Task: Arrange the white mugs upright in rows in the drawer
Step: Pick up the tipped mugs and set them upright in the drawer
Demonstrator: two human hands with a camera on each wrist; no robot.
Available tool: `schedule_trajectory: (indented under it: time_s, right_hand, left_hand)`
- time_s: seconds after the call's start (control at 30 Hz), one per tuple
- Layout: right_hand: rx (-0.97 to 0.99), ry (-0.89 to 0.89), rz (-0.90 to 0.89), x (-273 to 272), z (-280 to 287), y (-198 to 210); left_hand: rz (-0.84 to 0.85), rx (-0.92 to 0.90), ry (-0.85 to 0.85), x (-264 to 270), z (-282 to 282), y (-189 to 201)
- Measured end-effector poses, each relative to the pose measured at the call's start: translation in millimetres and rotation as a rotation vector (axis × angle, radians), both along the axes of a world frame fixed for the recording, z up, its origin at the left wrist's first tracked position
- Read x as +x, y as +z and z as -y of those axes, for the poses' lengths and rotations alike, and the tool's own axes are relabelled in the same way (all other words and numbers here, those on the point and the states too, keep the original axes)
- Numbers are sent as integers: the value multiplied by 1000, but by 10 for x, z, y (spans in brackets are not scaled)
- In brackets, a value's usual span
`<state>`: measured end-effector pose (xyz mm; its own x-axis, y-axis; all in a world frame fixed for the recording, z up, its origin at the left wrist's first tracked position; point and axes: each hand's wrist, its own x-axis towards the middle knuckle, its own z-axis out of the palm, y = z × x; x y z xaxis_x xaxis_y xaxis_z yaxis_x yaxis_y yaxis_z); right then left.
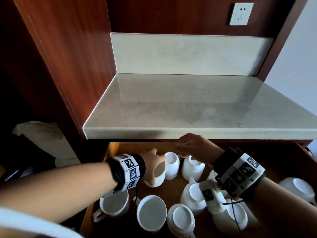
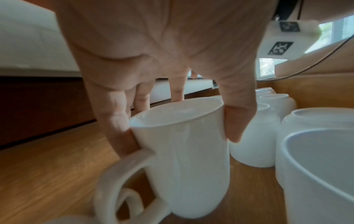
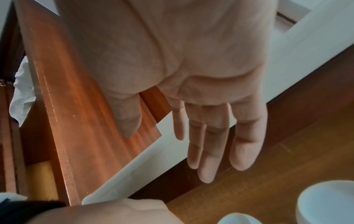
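Near edge of the drawer [image 1: 109, 150]: upright mugs [image 1: 151, 212] with mouths up sit beside upside-down mugs [image 1: 181, 219] showing their foot rings, all close together, some touching, so not much free floor to slide anything. Glazed white ceramic, stiff, smooth, likely slippery and chip-prone if knocked; moderate weight, fine for one hand. Best hold by judgement is rim-and-wall pinch from above or the handle loop; handles point different ways and could snag a neighbour. Further in, the left hand [image 1: 154, 166] has its grip clamped on the held mug [image 2: 182, 159], thumb on one side of the wall, fingers [image 2: 118, 121] on the other and over the rim, mouth up, roughly upright, its handle toward the wrist; whether its base touches the drawer floor I cannot tell. Just beside it stands another upright mug [image 1: 171, 164], then an upside-down one [image 1: 192, 167], a tight fit for setting down. The right hand [image 1: 193, 146] hovers above these, its grip apart, fingers [image 3: 208, 151] straight and holding nothing. More upside-down mugs to the far right [image 1: 298, 188] not yet turned. Beyond, the counter [image 1: 188, 109] overhangs the back of the drawer, limiting headroom for lifting there. Wall socket [image 1: 241, 13] above.
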<state>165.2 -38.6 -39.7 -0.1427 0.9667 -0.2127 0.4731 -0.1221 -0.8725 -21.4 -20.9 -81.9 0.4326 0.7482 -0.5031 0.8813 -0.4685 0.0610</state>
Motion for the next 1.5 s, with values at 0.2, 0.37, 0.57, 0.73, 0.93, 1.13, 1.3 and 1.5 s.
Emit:
schedule_trajectory:
  time_s: [0.2,0.37,0.57,0.73,0.93,1.13,1.3,1.5]
  right_hand:
    - [23,22,59,35,11,-18]
    - [89,78,294,24,-5,-70]
    - [131,373,855,-182,-182,-403]
    - [-57,593,1132,-451,-388,-656]
    - [54,671,1247,-635,-546,-680]
    - [53,670,1279,-580,-568,-661]
    - [153,672,1308,-538,-402,-492]
    - [469,595,1303,-279,-112,-161]
  left_hand:
    - [-144,6,-74,128,28,-113]
    - [-191,10,-83,145,58,-180]
    - [-176,26,-48,86,114,-176]
    - [-134,83,47,-86,127,13]
    - [-59,146,139,-391,173,112]
    - [-57,98,167,-496,182,86]
    - [-8,114,152,-427,144,108]
    - [201,118,166,-394,78,166]
